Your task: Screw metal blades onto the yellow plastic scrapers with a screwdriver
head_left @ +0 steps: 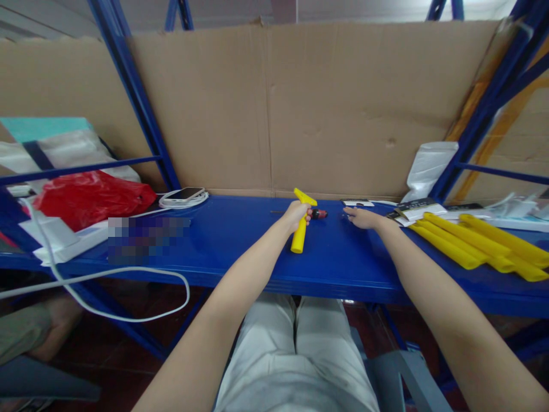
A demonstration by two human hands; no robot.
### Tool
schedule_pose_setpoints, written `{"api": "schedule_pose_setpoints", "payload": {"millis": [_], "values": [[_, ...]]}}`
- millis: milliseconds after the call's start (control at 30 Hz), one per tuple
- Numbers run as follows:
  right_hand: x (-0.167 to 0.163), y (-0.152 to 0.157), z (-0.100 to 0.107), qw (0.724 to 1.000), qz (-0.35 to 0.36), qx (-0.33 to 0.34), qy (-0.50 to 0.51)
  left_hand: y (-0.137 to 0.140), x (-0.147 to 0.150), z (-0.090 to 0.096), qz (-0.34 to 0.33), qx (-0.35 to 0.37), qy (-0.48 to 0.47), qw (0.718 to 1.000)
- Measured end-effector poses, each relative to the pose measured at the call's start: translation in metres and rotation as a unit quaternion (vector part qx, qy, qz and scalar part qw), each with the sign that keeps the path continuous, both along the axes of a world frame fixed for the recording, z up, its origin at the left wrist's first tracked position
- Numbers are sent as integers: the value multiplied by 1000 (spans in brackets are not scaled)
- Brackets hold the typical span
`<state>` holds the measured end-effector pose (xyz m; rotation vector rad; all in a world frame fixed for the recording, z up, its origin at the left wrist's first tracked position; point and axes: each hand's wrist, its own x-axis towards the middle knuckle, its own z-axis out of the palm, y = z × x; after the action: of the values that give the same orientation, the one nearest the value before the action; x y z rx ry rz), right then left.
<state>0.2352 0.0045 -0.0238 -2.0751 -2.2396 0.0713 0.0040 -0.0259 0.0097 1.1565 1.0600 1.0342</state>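
My left hand (297,216) is closed round a yellow plastic T-shaped tool (299,237), its flat wedge-like head up and its round handle pointing toward me. Just behind that hand a screwdriver (319,214) with a red and black handle lies on the blue table, its thin shaft pointing left. My right hand (362,218) is low over the table to the right, fingers stretched leftward and slightly apart. Tiny shiny pieces seem to lie by its fingertips, too small to name. Several yellow tubular pieces (476,243) lie at the right.
A cardboard sheet (334,109) stands along the back of the blue table (240,246). A phone (187,194) rests on a coiled white cable at the left, near a red plastic bag (98,197). Printed cards (422,210) lie at the right. A white cable (128,269) loops over the front edge.
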Motion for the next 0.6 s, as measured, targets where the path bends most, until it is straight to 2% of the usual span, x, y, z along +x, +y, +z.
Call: {"api": "schedule_pose_setpoints", "payload": {"millis": [167,267,400,600], "values": [[-6,1,-3,999,-8,10,-39,0,0,0,-9,4,9,1000],[-10,3,-3,998,2,44,-33,1,0,0,-9,5,9,1000],[-18,6,-3,995,14,94,7,2,-1,-1,-10,9,7,1000],[-22,6,-4,992,4,78,100,5,-1,-4,-27,24,21,999]]}}
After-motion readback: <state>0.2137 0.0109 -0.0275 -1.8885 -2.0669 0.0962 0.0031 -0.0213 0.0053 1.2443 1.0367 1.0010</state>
